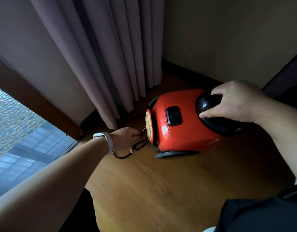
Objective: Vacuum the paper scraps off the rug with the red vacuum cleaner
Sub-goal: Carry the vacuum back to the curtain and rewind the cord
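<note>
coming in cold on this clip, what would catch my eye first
The red vacuum cleaner stands out, on the wooden floor near the corner beside the purple curtain. The right hand grips its black handle, while the left hand, with a white watch on the wrist, holds the black cord at the vacuum's end.

Mauve curtain, wooden floor, window

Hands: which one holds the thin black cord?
The left hand, wearing the white wrist strap, holds the thin black cord beside the red plastic vacuum cleaner; the right hand grips the vacuum's curved black handle instead.
</note>
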Demonstrator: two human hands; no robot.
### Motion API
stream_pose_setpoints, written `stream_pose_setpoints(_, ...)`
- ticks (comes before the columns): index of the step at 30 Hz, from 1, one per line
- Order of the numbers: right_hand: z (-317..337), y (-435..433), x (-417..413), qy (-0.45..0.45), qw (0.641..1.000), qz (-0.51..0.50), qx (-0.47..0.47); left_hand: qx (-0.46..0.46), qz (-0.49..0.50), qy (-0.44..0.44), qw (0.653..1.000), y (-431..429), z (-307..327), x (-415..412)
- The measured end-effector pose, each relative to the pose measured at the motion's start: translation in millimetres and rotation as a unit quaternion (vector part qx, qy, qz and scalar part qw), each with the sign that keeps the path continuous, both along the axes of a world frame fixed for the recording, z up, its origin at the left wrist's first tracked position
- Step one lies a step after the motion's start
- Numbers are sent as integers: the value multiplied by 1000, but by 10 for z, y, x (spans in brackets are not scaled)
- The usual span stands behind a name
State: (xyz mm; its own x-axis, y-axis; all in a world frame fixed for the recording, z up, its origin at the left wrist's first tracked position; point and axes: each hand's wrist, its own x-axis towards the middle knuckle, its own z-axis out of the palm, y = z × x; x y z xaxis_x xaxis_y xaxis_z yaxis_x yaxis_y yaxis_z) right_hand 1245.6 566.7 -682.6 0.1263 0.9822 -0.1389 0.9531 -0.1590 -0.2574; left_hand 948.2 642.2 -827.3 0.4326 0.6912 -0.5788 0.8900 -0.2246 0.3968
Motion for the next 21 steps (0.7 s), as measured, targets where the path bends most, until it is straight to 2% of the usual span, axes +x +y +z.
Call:
stream_pose_setpoints(5, -53, 26, 54, 18, 1000, -23, 6, -45, 41, -36, 997, -141, 108, 57)
stream_pose_setpoints(11, -86, 73, 76, 8, 999, -33, 15, -72, -85, -72, 991, -298, 270, 116)
stream_pose_setpoints(14, -83, 76, 65, -4, 1000, -26, 15, -36, -104, -101, 989, -338, 256, 158)
stream_pose_setpoints(17, -77, 65, 18, -22, 1000, -16, 6, 41, -133, -112, 984, -353, 279, 187)
stream_pose_setpoints(21, -87, 50, -34, -44, 999, 1, 0, 69, -128, -152, 978, -359, 362, 263)
